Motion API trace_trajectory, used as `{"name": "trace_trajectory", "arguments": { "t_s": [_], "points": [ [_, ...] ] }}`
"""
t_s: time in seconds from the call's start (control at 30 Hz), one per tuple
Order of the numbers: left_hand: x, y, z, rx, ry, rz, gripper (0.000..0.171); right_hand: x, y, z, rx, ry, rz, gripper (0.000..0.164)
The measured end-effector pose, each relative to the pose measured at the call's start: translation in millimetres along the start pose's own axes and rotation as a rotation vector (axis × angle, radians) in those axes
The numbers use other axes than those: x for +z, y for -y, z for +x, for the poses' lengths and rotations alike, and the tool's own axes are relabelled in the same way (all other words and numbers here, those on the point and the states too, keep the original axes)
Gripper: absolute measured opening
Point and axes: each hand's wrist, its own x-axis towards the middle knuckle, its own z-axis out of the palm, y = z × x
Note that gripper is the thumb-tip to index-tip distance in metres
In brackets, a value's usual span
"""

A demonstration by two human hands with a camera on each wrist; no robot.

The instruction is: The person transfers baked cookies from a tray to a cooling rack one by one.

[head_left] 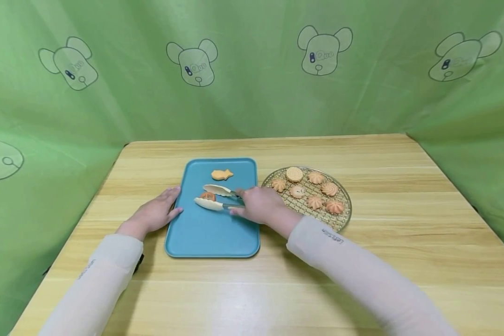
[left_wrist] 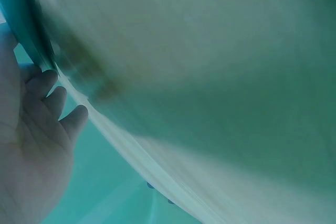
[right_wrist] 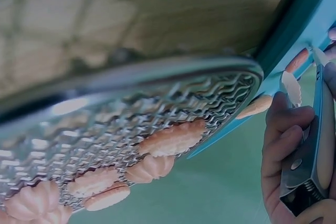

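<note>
My right hand (head_left: 260, 204) grips a pair of tongs (head_left: 212, 204) with cream tips and metal arms. The tips stand apart on either side of a round brown cookie (head_left: 208, 195) low over the blue tray (head_left: 214, 238). In the right wrist view, curled fingers wrap the handles of the tongs (right_wrist: 296, 163). A fish-shaped cookie (head_left: 221, 174) lies farther up the tray. At the tray's left edge rests my left hand (head_left: 157, 212), its fingers extended along the rim. The left wrist view shows that hand (left_wrist: 39, 124) beside the tray's edge.
Right of the tray is a round gold wire rack (head_left: 347, 219) bearing several cookies (head_left: 315, 201), partly covered by my right forearm. Both stand on a wooden table (head_left: 403, 210). A green curtain (head_left: 252, 107) with printed bear heads hangs behind and at the sides.
</note>
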Motion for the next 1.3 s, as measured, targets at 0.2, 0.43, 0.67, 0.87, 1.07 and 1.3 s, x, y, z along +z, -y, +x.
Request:
{"name": "trace_trajectory", "arguments": {
  "t_s": [0.2, 0.43, 0.67, 0.87, 1.07, 1.3],
  "points": [
    [-0.6, -0.8, -0.9, 0.008, 0.001, 0.0, 0.066, -0.7, -4.4, -6.6, 0.005, 0.007, 0.016, 0.072],
    [-0.4, -1.1, -0.5, 0.018, -0.005, -0.001, 0.066, -1.6, -7.3, -12.4, -0.003, 0.002, 0.016, 0.07],
    [0.1, -0.7, -0.7, 0.02, -0.01, 0.007, 0.065, -1.8, -14.1, -21.5, -0.011, -0.028, 0.019, 0.068],
    [-0.6, -1.2, -1.8, 0.022, -0.006, -0.001, 0.065, -4.7, -24.4, -34.3, -0.019, -0.074, 0.04, 0.068],
    [-0.8, -0.7, -2.0, 0.03, -0.013, 0.002, 0.065, -8.2, -35.7, -47.8, -0.004, -0.102, 0.067, 0.068],
    [-1.3, -1.8, -2.3, 0.034, -0.016, -0.001, 0.064, -8.6, -49.3, -62.3, -0.003, -0.122, 0.064, 0.068]
  ]
}}
